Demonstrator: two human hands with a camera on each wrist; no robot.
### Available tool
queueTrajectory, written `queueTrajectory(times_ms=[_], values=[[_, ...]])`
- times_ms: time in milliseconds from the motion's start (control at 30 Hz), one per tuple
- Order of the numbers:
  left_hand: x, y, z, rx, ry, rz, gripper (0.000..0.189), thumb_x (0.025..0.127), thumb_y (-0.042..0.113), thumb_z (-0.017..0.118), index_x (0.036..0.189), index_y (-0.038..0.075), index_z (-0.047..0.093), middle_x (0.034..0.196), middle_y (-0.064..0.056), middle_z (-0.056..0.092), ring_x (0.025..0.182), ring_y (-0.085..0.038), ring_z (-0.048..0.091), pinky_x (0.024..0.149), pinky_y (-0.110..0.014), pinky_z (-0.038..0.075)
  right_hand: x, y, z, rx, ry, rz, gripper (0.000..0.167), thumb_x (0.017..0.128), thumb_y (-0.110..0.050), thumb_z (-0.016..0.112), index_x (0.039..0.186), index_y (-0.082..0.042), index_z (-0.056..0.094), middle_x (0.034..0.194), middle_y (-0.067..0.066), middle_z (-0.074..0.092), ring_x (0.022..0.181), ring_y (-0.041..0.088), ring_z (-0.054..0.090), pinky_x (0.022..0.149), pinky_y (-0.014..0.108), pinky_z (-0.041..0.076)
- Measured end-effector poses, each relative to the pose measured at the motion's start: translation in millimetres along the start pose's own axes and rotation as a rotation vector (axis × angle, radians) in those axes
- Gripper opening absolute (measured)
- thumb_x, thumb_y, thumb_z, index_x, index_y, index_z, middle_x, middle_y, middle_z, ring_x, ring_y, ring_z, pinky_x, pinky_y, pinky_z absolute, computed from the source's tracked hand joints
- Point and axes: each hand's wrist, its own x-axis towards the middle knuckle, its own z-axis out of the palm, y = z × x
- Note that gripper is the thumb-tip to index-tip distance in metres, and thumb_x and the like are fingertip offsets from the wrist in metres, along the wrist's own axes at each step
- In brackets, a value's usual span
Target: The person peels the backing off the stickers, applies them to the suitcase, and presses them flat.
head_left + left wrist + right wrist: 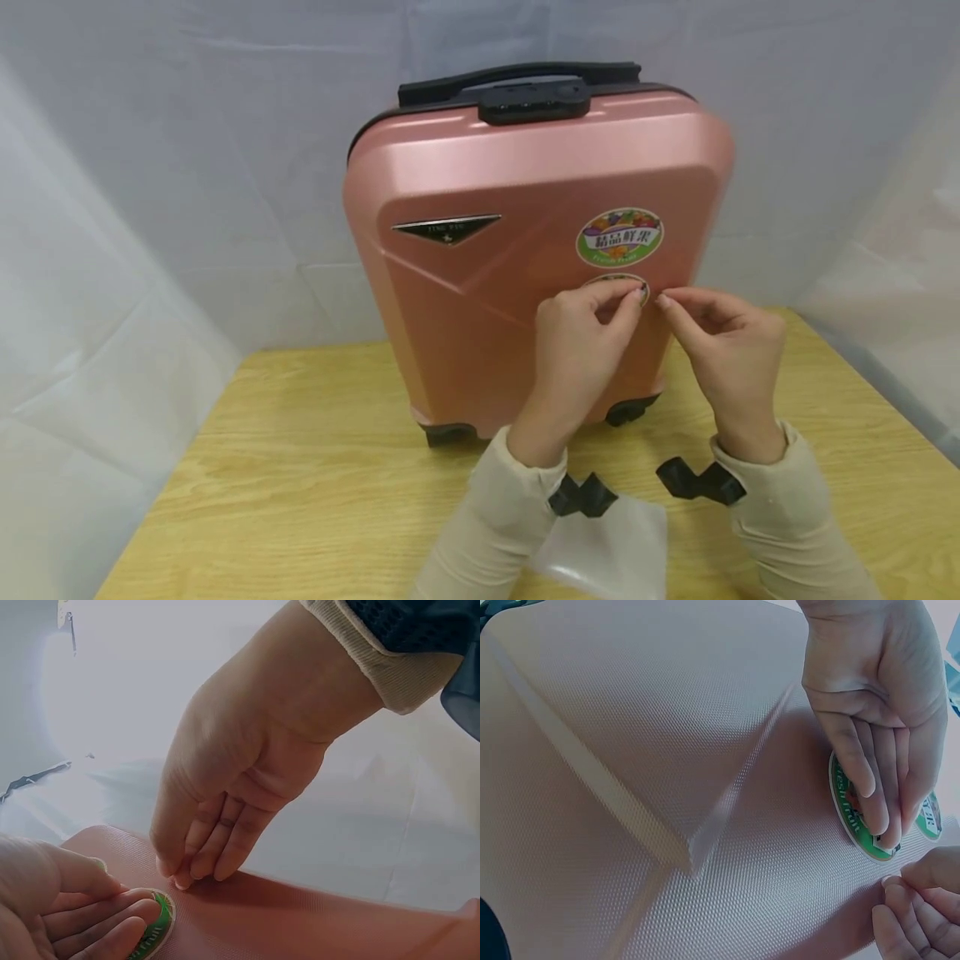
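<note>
A pink hard-shell suitcase stands upright on the wooden table, with two oval fruit stickers on its front. The upper sticker shows whole. Fingers of my left hand partly cover the lower sticker; its green rim peeks out beside them. Thumb and index fingertips press close together near that sticker's right side. Just to the right, my right hand has thumb and index tips together near the case surface. Nothing shows between them in the right wrist view, where this hand appears low at the right.
On the table in front lies a clear plastic sheet or bag, partly under the left sleeve. A black handle and lock top the case. Its badge sits upper left. White cloth hangs behind.
</note>
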Motion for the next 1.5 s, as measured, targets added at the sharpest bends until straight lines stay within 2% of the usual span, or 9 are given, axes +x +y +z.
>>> queueTrajectory(times_ms=[267, 400, 500, 733, 867, 1067, 1267, 1400, 1500], values=[[-2.5, -3.7, 5.6, 0.054, -0.051, 0.006, 0.016, 0.089, 0.02, 0.065, 0.099, 0.011, 0.075, 0.088, 0.002, 0.073, 0.061, 0.003, 0.059, 0.051, -0.007, 0.041, 0.4, 0, 0, 0.0, -0.006, 0.018, 0.011, 0.08, -0.001, 0.072, 0.087, 0.007, 0.073, 0.076, -0.015, 0.069, 0.065, 0.001, 0.065, 0.061, 0.012, 0.05], [-5.2, -7.6, 3.2, 0.086, -0.053, -0.001, 0.016, 0.089, 0.02, 0.066, 0.099, 0.014, 0.075, 0.087, 0.004, 0.073, 0.049, 0.003, 0.05, 0.045, -0.008, 0.037, 1.2, 1, -2, 0.001, -0.004, 0.022, 0.01, 0.08, 0.0, 0.072, 0.086, 0.007, 0.073, 0.075, -0.015, 0.069, 0.063, 0.0, 0.064, 0.06, 0.012, 0.049], [-7.8, -10.3, -4.9, 0.085, -0.043, 0.003, 0.015, 0.087, 0.02, 0.067, 0.098, 0.014, 0.076, 0.086, 0.003, 0.073, 0.044, 0.002, 0.045, 0.043, -0.011, 0.035, 1.8, 3, -4, 0.0, -0.012, 0.019, 0.01, 0.079, 0.001, 0.072, 0.086, 0.008, 0.072, 0.074, -0.016, 0.068, 0.062, 0.0, 0.063, 0.059, 0.011, 0.048], [-16.1, -23.2, -34.1, -0.1, -0.117, 0.004, 0.015, 0.086, 0.016, 0.068, 0.096, 0.007, 0.075, 0.086, -0.002, 0.073, 0.066, 0.0, 0.063, 0.058, -0.015, 0.05, -1.4, 3, -8, -0.043, -0.05, 0.006, 0.009, 0.079, 0.001, 0.072, 0.086, 0.006, 0.073, 0.074, -0.02, 0.067, 0.059, 0.002, 0.062, 0.057, 0.011, 0.047], [-23.1, -38.3, -57.0, -0.112, -0.129, 0.004, 0.013, 0.086, 0.015, 0.069, 0.094, 0.007, 0.075, 0.086, -0.001, 0.073, 0.069, -0.002, 0.065, 0.06, -0.019, 0.053, -4.5, 4, -14, -0.129, -0.089, -0.006, 0.008, 0.078, -0.003, 0.074, 0.085, 0.001, 0.075, 0.073, -0.025, 0.064, 0.057, -0.002, 0.059, 0.052, 0.01, 0.042], [-42.9, -69.6, -88.5, -0.038, -0.049, 0.098, 0.01, 0.083, 0.008, 0.071, 0.091, 0.004, 0.075, 0.085, -0.005, 0.073, 0.068, -0.008, 0.068, 0.057, -0.02, 0.053, -8.1, 14, -31, -0.219, -0.164, -0.048, 0.008, 0.079, -0.002, 0.073, 0.087, -0.001, 0.074, 0.076, -0.026, 0.064, 0.064, -0.008, 0.059, 0.056, 0.007, 0.042], [-60.3, -99.5, -114.3, 0.156, 0.004, 0.289, 0.01, 0.078, 0.003, 0.073, 0.088, 0.003, 0.075, 0.079, -0.007, 0.073, 0.059, -0.008, 0.065, 0.053, -0.015, 0.051, -11.3, 28, -48, -0.29, -0.191, -0.14, 0.012, 0.075, 0.005, 0.073, 0.086, 0.001, 0.074, 0.082, -0.036, 0.058, 0.07, -0.016, 0.056, 0.066, 0.003, 0.043], [-67.3, -116.8, -138.9, 0.277, 0.054, 0.391, 0.012, 0.075, -0.002, 0.071, 0.087, 0.0, 0.074, 0.077, -0.011, 0.072, 0.054, -0.012, 0.065, 0.051, -0.015, 0.051, -12.7, 51, -59, -0.309, -0.194, -0.276, 0.015, 0.072, 0.006, 0.073, 0.085, 0.0, 0.074, 0.081, -0.014, 0.068, 0.077, -0.019, 0.054, 0.072, 0.003, 0.042], [-72.1, -131.7, -162.6, 0.373, 0.099, 0.423, 0.011, 0.077, 0.002, 0.067, 0.085, 0.0, 0.074, 0.077, -0.012, 0.072, 0.053, -0.016, 0.066, 0.047, -0.019, 0.052, -10.9, 74, -68, -0.358, -0.22, -0.398, 0.013, 0.083, -0.011, 0.068, 0.086, 0.0, 0.074, 0.077, 0.008, 0.071, 0.076, -0.01, 0.058, 0.077, 0.003, 0.04]])
